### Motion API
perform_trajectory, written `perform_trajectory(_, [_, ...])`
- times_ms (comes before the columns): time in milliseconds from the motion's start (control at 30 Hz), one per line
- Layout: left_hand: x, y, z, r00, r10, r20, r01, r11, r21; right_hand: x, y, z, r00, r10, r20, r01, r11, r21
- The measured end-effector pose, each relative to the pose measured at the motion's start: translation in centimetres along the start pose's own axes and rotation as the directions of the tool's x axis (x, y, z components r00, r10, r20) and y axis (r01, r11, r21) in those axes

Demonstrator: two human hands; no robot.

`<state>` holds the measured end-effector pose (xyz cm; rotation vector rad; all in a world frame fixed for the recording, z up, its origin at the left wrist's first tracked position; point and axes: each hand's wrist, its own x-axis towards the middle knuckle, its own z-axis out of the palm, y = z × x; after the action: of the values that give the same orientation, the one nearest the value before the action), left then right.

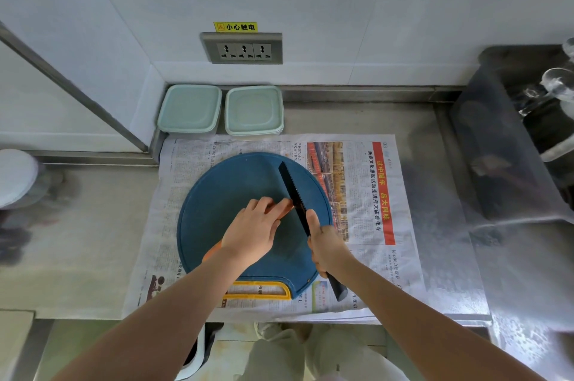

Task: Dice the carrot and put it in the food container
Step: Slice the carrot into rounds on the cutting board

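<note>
The left hand point(251, 233) holds the carrot point(282, 209) down on the blue board point(214, 213). The right hand point(327, 245) grips the knife point(292, 189) against it.

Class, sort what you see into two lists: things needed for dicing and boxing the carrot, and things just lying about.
Job: orange carrot, black-bladed knife, round blue cutting board, pale green square plastic containers.
Lying about: printed newspaper sheet, grey triple wall socket, steel sink.

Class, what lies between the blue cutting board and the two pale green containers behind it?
Only a strip of newspaper separates the cutting board from the containers; nothing rests on that strip, as the head view shows.
</note>
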<state>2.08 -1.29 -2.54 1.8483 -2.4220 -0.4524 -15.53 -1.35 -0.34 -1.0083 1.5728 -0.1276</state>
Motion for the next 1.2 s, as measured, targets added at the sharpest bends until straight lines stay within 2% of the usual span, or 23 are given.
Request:
perform_trajectory(200, [0.2, -0.1, 0.1, 1.000, -0.017, 0.019, 0.017, 1.000, -0.003, 0.5, -0.2, 0.8, 0.997, -0.010, -0.077, -0.002, 0.987, -0.162])
perform_trajectory(267, [0.1, -0.1, 0.0, 1.000, -0.015, 0.015, 0.015, 1.000, -0.011, 0.8, 0.0, 0.9, 0.999, 0.025, -0.048, -0.028, 0.998, -0.063])
perform_trajectory(367, [0.0, 0.0, -0.3, 1.000, -0.005, 0.004, 0.005, 0.999, -0.038, 0.6, 0.0, 0.3, 0.992, 0.116, 0.053, -0.126, 0.960, 0.252])
perform_trajectory(433, [0.0, 0.0, -0.4, 1.000, -0.004, 0.000, 0.004, 0.999, -0.039, 0.3, -0.4, -0.3, 0.985, 0.137, 0.104, -0.163, 0.935, 0.316])
perform_trajectory(533, [0.0, 0.1, -0.3, 1.000, -0.008, -0.007, 0.007, 0.999, -0.038, 0.1, -1.1, -0.8, 0.977, 0.177, 0.118, -0.199, 0.955, 0.221])
perform_trajectory(633, [-0.1, 0.1, -0.3, 1.000, -0.008, -0.007, 0.008, 1.000, -0.028, 0.2, -1.0, -0.6, 0.984, 0.158, 0.089, -0.171, 0.971, 0.165])
perform_trajectory(933, [-0.1, 0.2, -0.3, 1.000, -0.004, -0.012, 0.003, 1.000, -0.018, -0.7, -0.7, -0.9, 0.985, 0.154, 0.082, -0.168, 0.964, 0.208])
perform_trajectory(1200, [-0.2, 0.2, -0.4, 1.000, 0.002, -0.021, -0.002, 1.000, -0.028, -1.0, -0.8, -0.8, 0.988, 0.136, 0.072, -0.146, 0.977, 0.158])
